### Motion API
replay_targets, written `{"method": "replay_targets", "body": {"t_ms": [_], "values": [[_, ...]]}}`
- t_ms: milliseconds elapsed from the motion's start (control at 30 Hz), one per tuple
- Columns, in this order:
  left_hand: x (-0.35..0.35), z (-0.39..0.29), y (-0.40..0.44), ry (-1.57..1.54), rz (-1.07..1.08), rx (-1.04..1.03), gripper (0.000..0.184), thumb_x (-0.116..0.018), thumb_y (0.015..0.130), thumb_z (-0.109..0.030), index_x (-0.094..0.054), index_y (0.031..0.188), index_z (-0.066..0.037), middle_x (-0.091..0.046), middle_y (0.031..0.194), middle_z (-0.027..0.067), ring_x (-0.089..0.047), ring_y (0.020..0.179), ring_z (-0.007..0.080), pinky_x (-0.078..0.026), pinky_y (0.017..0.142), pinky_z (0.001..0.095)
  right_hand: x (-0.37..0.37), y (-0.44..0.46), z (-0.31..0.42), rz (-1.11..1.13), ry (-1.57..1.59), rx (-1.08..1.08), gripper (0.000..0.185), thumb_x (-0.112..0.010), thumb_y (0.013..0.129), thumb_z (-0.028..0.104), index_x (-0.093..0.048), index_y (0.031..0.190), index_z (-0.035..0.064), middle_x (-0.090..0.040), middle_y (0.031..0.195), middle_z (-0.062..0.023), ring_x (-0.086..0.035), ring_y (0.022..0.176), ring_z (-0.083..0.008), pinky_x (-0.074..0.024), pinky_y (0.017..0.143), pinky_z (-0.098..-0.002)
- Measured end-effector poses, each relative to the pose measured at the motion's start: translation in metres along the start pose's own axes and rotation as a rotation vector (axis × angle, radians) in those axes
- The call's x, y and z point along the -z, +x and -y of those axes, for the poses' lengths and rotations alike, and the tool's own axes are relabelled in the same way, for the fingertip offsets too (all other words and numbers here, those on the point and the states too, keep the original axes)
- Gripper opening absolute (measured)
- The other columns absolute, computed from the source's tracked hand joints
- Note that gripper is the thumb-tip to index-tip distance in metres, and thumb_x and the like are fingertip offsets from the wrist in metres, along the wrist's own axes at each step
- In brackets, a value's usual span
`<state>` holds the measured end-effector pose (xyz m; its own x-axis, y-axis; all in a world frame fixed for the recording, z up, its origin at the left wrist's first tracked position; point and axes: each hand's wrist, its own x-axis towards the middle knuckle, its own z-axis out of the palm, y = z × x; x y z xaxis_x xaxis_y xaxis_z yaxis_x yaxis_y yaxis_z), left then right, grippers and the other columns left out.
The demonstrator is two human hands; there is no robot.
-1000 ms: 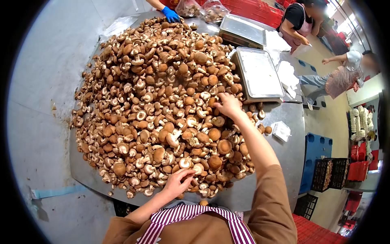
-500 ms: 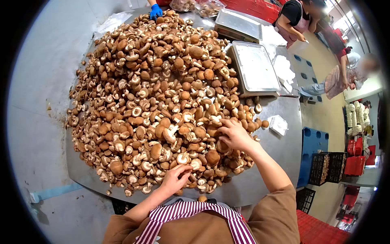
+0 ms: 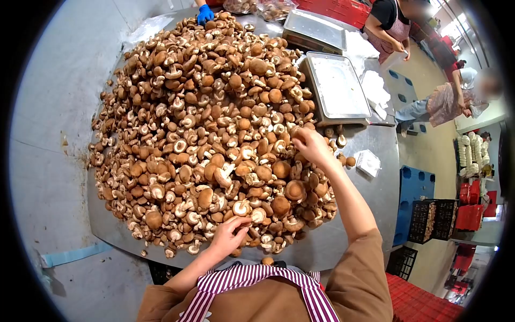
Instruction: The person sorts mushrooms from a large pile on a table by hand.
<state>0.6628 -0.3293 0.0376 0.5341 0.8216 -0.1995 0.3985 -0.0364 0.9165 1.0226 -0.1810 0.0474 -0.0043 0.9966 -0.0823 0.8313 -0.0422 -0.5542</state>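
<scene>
A broad heap of brown-capped shiitake mushrooms (image 3: pixel 185 174) with pale stems covers much of the metal table (image 3: pixel 370 147). My right hand (image 3: pixel 311 145) reaches over the heap's right side, its fingers closed at the tips around a mushroom (image 3: pixel 294 130) that they partly cover. At the near edge, my left hand (image 3: pixel 229 236) rests low against the heap with curled fingers. Pale mushroom undersides lie just beyond its fingertips, and whatever is inside its grasp is hidden.
Two metal trays (image 3: pixel 339 88) stand at the right of the heap, beside crumpled white plastic (image 3: pixel 374 88). A small clear container (image 3: pixel 368 163) lies nearer. Another person's blue-gloved hand (image 3: pixel 205 15) touches the far edge. Two people stand beyond the table, near black crates (image 3: pixel 421 220).
My right hand has moved farther away across the heap and closed at its fingertips, uncovering mushrooms beneath its former place. My left hand has barely shifted. A person in the background has lowered an arm.
</scene>
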Motion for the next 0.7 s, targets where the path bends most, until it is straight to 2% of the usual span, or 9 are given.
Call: {"method": "replay_targets", "body": {"t_ms": [133,233,333,400,433,467,533,600,700], "values": [[0.002,-0.006,0.000,-0.018,-0.010,0.018,0.028,-0.067,0.092,-0.007,-0.069,0.120,-0.004,-0.072,0.112,0.0141,-0.071,0.099,0.0280,-0.056,0.086,0.0352,-0.030,0.055,-0.004,-0.117,-0.127,-0.011,0.023,-0.067,0.092,0.021,-0.068,0.108,0.0046,-0.066,0.109,-0.0144,-0.062,0.107,-0.0333,-0.0493,0.092,-0.0452],[0.003,-0.001,-0.004,-0.064,-0.013,0.072,0.027,-0.064,0.092,-0.003,-0.068,0.119,-0.001,-0.071,0.106,0.0132,-0.071,0.097,0.0219,-0.056,0.085,0.0320,-0.041,0.099,-0.019,-0.256,-0.282,0.066,0.028,-0.070,0.089,0.020,-0.066,0.114,0.0068,-0.062,0.114,-0.0145,-0.057,0.113,-0.0343,-0.0451,0.094,-0.0478],[0.005,-0.001,-0.002,-0.056,0.008,0.073,0.027,-0.063,0.093,-0.003,-0.067,0.119,0.001,-0.071,0.106,0.0124,-0.070,0.097,0.0191,-0.055,0.085,0.0308,-0.051,0.126,-0.030,-0.464,-0.413,-0.001,0.055,-0.075,0.086,0.026,-0.056,0.135,0.0085,-0.056,0.133,-0.0167,-0.054,0.123,-0.0363,-0.0420,0.104,-0.0494],[0.003,0.000,0.001,-0.052,-0.008,0.039,0.028,-0.065,0.091,-0.001,-0.068,0.119,-0.001,-0.071,0.106,0.0138,-0.071,0.096,0.0228,-0.056,0.085,0.0323,-0.050,0.123,-0.024,-0.318,-0.407,-0.259,0.070,-0.073,0.088,0.027,-0.042,0.149,0.0102,-0.044,0.150,-0.0204,-0.048,0.133,-0.0398,-0.0382,0.111,-0.0526],[0.003,0.001,0.003,-0.026,-0.010,0.020,0.027,-0.065,0.091,-0.001,-0.068,0.118,-0.001,-0.071,0.107,0.0137,-0.071,0.097,0.0233,-0.056,0.086,0.0327,-0.052,0.120,-0.019,-0.199,-0.396,-0.312,0.074,-0.073,0.090,0.031,-0.038,0.153,0.0091,-0.041,0.152,-0.0234,-0.046,0.136,-0.0398,-0.0390,0.112,-0.0519],[0.003,0.004,0.004,-0.023,-0.003,0.015,0.027,-0.065,0.091,-0.001,-0.068,0.118,-0.001,-0.071,0.107,0.0137,-0.071,0.097,0.0233,-0.056,0.086,0.0327,-0.055,0.120,-0.016,-0.043,-0.253,-0.349,0.071,-0.071,0.092,0.034,-0.040,0.152,0.0106,-0.040,0.153,-0.0239,-0.045,0.137,-0.0380,-0.0418,0.111,-0.0513],[-0.001,0.012,0.006,-0.078,-0.017,0.053,0.027,-0.065,0.091,-0.001,-0.068,0.118,-0.001,-0.071,0.107,0.0135,-0.071,0.098,0.0243,-0.056,0.087,0.0332,-0.068,0.089,-0.008,-0.055,-0.479,-0.099,0.061,-0.069,0.094,0.034,-0.048,0.147,0.0105,-0.045,0.150,-0.0195,-0.046,0.135,-0.0344,-0.0448,0.110,-0.0506],[-0.001,0.009,0.007,-0.090,-0.015,0.059,0.027,-0.065,0.091,-0.002,-0.068,0.117,-0.001,-0.071,0.108,0.0138,-0.071,0.099,0.0251,-0.056,0.087,0.0334,-0.063,0.061,0.008,0.247,-0.278,-0.060,0.053,-0.067,0.095,0.032,-0.055,0.142,0.0109,-0.049,0.148,-0.0162,-0.045,0.135,-0.0331,-0.0407,0.115,-0.0512],[0.002,0.007,0.007,-0.017,0.017,0.030,0.027,-0.064,0.091,-0.003,-0.069,0.118,-0.001,-0.071,0.110,0.0143,-0.071,0.100,0.0253,-0.056,0.089,0.0337,-0.065,0.016,0.018,0.147,-0.324,0.181,0.044,-0.067,0.096,0.033,-0.063,0.135,0.0130,-0.056,0.142,-0.0127,-0.045,0.136,-0.0334,-0.0373,0.117,-0.0484]]}}
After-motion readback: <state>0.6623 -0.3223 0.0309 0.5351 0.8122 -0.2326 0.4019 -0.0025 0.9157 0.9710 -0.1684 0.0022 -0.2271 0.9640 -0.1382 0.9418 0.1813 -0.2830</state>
